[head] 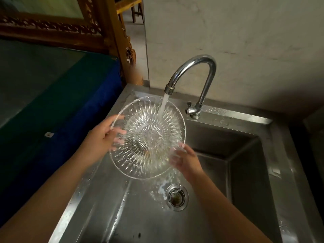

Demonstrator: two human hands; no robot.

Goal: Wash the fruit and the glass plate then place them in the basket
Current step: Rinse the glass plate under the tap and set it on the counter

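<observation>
A clear glass plate (149, 135) with a cut starburst pattern is held tilted over the steel sink (245, 155), under the running tap. My left hand (103, 135) grips its left rim, thumb on top and fingers behind the glass. My right hand (184, 160) holds the lower right rim. Water from the chrome faucet (196, 67) strikes the plate's upper part and runs off toward the drain (177, 196). No fruit and no basket are in view.
The faucet's small lever valve (190, 106) sits at its base on the sink's back ledge. A blue-edged, glass-topped cabinet (57, 88) stands left of the sink. A carved wooden frame (112, 32) rises behind it. A plain wall backs the sink.
</observation>
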